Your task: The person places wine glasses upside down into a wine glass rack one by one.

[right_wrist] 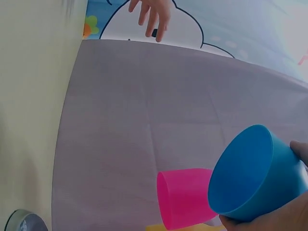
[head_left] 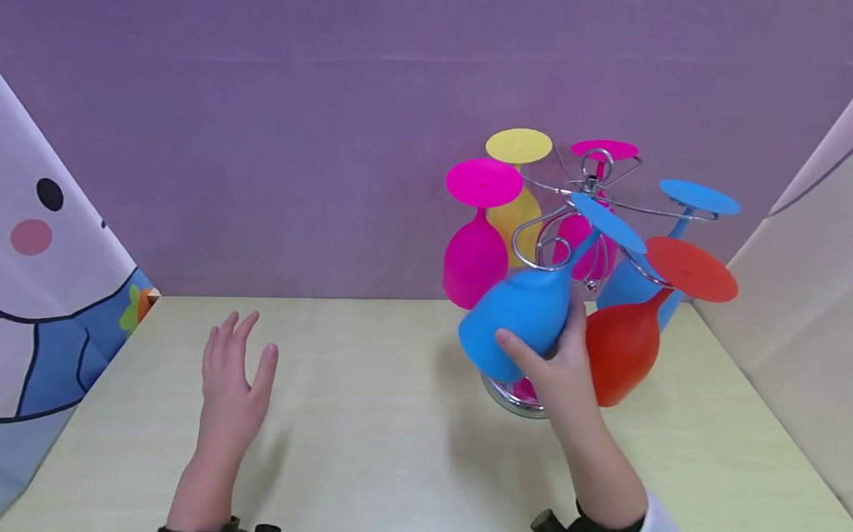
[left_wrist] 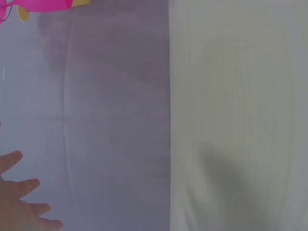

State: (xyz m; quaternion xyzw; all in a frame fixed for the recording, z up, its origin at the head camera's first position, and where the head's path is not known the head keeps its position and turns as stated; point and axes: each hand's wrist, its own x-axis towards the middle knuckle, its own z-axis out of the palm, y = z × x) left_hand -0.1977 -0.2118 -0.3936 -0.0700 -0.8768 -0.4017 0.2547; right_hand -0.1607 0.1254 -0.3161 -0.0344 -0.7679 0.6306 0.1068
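My right hand [head_left: 565, 364] grips a blue plastic goblet [head_left: 517, 317] round its bowl, with the thumb on the near side. The goblet is tilted, foot up and mouth down to the left, and its stem lies at a wire loop of a metal goblet rack [head_left: 592, 188]. Whether the loop bears it cannot be told. In the right wrist view the blue bowl [right_wrist: 262, 173] shows its open mouth. My left hand [head_left: 236, 389] is held above the table at the left, fingers extended and holding nothing; its fingertips also show in the left wrist view.
Upside down on the rack hang a magenta goblet [head_left: 474, 258], a yellow one [head_left: 518, 146], a red one [head_left: 621, 351], another blue one [head_left: 699, 196] and a pink one [head_left: 605, 150]. The rack's round base [head_left: 516, 407] stands on the pale table [head_left: 380, 437]. A purple backdrop [head_left: 274, 144] rises behind.
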